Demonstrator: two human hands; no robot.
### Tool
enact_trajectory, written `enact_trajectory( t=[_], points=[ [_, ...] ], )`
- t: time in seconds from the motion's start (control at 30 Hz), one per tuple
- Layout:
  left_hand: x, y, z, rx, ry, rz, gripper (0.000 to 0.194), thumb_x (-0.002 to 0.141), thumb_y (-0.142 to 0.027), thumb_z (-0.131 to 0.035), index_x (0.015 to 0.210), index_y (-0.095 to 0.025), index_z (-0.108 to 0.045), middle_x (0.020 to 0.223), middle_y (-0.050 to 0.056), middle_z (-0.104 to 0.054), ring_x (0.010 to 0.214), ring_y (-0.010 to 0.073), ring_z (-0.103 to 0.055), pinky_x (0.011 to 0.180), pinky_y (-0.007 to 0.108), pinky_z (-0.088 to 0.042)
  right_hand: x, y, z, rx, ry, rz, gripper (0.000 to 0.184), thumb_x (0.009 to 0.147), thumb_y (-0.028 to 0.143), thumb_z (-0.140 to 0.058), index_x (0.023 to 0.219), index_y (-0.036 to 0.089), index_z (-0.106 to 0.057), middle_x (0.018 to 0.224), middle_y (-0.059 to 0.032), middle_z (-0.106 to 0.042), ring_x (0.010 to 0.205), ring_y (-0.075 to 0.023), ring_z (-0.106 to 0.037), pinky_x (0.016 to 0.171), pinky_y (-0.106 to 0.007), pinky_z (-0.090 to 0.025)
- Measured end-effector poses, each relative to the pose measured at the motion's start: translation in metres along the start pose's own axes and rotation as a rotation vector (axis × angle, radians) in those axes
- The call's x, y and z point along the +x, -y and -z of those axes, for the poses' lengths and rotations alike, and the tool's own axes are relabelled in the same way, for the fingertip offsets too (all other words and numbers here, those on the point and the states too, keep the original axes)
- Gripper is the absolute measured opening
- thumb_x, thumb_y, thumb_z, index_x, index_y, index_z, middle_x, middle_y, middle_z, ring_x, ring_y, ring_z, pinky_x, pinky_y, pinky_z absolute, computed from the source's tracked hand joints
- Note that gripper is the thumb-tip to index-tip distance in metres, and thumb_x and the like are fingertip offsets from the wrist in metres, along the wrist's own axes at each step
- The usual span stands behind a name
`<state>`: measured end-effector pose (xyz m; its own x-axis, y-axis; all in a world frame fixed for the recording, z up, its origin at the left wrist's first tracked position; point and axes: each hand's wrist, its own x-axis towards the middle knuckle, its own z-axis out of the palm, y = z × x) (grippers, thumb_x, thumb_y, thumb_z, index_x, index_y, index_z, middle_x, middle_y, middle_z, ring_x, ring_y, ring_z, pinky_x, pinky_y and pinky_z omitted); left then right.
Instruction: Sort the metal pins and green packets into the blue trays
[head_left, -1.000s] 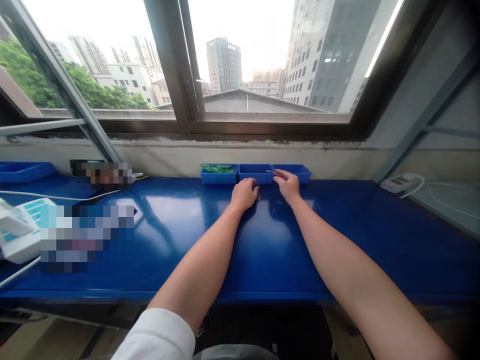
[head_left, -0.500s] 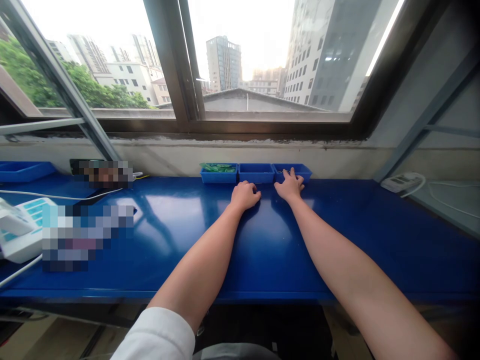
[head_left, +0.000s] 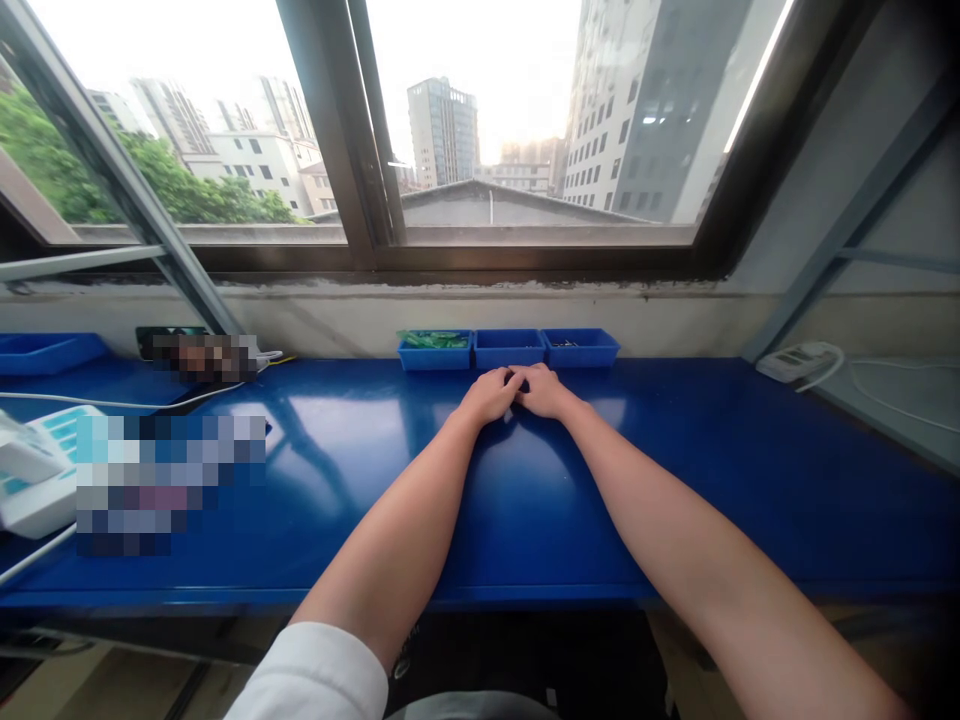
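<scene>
My left hand [head_left: 491, 394] and my right hand [head_left: 543, 390] meet on the blue tabletop [head_left: 540, 500], fingertips together, just in front of the middle bin. Both sets of fingers are curled and closed; whatever lies between them is hidden or too small to make out. Behind the hands three blue bins stand in a row. The left bin [head_left: 435, 358] is filled with green pieces. In the middle bin [head_left: 508, 350] only a few tiny specks show. Small metallic parts lie in the right bin [head_left: 581, 352].
On the left stand a white and teal device [head_left: 45, 470] and a blue tray [head_left: 49, 352], with a white cable [head_left: 135, 404] across the table. A power strip [head_left: 799, 362] lies at the far right. The window [head_left: 525, 130] rises behind the table.
My right hand has come out of the right bin and moved left and nearer, up to my left hand. The left hand has barely moved.
</scene>
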<state>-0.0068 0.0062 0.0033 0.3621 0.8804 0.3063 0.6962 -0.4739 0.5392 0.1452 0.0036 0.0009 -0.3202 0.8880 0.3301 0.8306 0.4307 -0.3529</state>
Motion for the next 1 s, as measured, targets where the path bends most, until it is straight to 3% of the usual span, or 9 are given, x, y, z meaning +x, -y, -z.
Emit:
enact_trajectory(
  t=[0.17, 0.33, 0.6, 0.8, 1.0],
  points=[
    [-0.002, -0.002, 0.002, -0.022, 0.023, 0.037, 0.059, 0.087, -0.061, -0.030, 0.116, -0.018, -0.057, 0.119, 0.011, -0.062, 0.106, 0.0248, -0.057, 0.086, 0.031, -0.043, -0.002, 0.004, 0.001, -0.038, 0.060, -0.016, 0.047, 0.079, 0.039, -0.055, 0.124, 0.026, -0.053, 0.115, -0.0092, -0.062, 0.114, -0.0311, -0.045, 0.091, -0.046, -0.036],
    [-0.001, -0.002, 0.001, 0.023, 0.038, 0.021, 0.058, 0.087, -0.062, -0.030, 0.110, -0.019, -0.059, 0.115, 0.011, -0.063, 0.102, 0.0242, -0.059, 0.083, 0.031, -0.044, -0.001, 0.002, 0.003, -0.135, 0.008, -0.137, 0.037, 0.077, 0.044, -0.055, 0.103, 0.020, -0.065, 0.109, -0.0136, -0.060, 0.104, -0.0344, -0.047, 0.083, -0.046, -0.040],
    [-0.001, -0.002, 0.001, 0.079, 0.049, -0.025, 0.054, 0.088, -0.059, -0.030, 0.101, -0.019, -0.064, 0.107, 0.010, -0.065, 0.096, 0.0235, -0.060, 0.079, 0.030, -0.045, 0.003, -0.011, 0.003, 0.036, -0.046, -0.163, 0.022, 0.069, 0.036, -0.065, 0.080, 0.017, -0.067, 0.085, -0.0103, -0.066, 0.076, -0.0209, -0.059, 0.065, -0.028, -0.043],
    [-0.001, -0.001, 0.001, 0.095, 0.051, -0.036, 0.054, 0.087, -0.060, -0.030, 0.100, -0.020, -0.064, 0.106, 0.010, -0.065, 0.097, 0.0241, -0.060, 0.081, 0.032, -0.045, 0.002, -0.016, 0.004, 0.144, -0.042, -0.192, 0.021, 0.065, 0.038, -0.070, 0.073, 0.019, -0.067, 0.072, -0.0067, -0.067, 0.063, -0.0176, -0.058, 0.054, -0.026, -0.039],
    [-0.002, -0.002, 0.000, 0.096, 0.050, -0.022, 0.052, 0.088, -0.058, -0.033, 0.106, -0.018, -0.062, 0.111, 0.011, -0.063, 0.102, 0.0237, -0.058, 0.085, 0.031, -0.044, -0.001, -0.012, 0.008, 0.215, -0.077, -0.134, 0.011, 0.069, 0.030, -0.068, 0.071, 0.019, -0.069, 0.071, -0.0044, -0.069, 0.065, -0.0166, -0.060, 0.058, -0.025, -0.042]
  ],
)
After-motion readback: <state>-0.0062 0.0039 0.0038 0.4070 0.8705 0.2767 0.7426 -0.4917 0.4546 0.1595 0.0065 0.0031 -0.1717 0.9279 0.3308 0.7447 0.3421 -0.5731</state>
